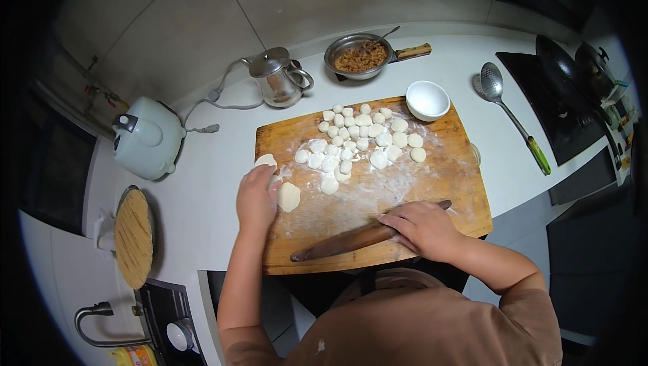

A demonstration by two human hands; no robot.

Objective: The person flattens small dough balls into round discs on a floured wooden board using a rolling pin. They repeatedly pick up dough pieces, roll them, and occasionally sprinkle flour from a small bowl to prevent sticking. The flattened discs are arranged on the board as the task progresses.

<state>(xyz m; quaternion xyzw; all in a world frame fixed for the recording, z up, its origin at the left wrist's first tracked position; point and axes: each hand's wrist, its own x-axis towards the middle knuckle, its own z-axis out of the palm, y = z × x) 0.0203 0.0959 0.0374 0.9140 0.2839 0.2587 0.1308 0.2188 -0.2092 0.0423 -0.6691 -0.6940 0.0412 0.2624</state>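
Floured board (459, 177) on white counter (196, 211) bears rolling pin (344, 241).

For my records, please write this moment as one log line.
Left hand: at flat dough rounds | Right hand: on rolling pin | Board: floured, small dough pieces

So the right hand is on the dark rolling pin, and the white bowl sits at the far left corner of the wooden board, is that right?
Not quite: the white bowl sits at the far right corner of the wooden board, as the head view shows. The right hand is indeed on the dark rolling pin.
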